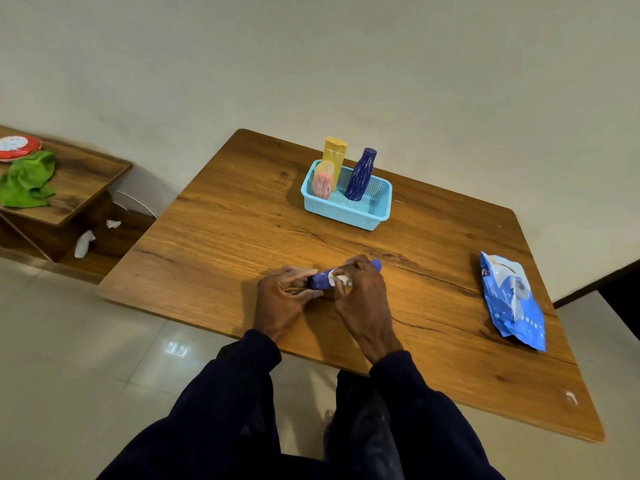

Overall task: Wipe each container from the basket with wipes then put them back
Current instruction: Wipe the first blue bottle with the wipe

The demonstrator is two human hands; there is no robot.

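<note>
Head camera: both hands are busy with one small purple tube [320, 281]. The tube lies sideways, low over the bench [225, 237], near the front edge. I cannot tell if it touches the wood.

The left hand [282, 301] grips one end of the tube with curled fingers. The right hand [363, 303] has its fingers curled round a white wipe [341, 279] and presses it on the middle of the tube. The tube's round tip pokes out past the right hand, at about 1 o'clock.

To do this step well, I think the left hand should hold tight and turn the tube bit by bit, so the wipe rubs every side. The tip and the end under the left fingers need a rub too.

The blue basket [346, 214] sits at 12 o'clock from the hands, well apart. A yellow bottle [335, 150], a pink bottle [323, 181] and a dark blue bottle [360, 174] stand in it. The pack of wipes [512, 299] lies at 3 o'clock.
</note>
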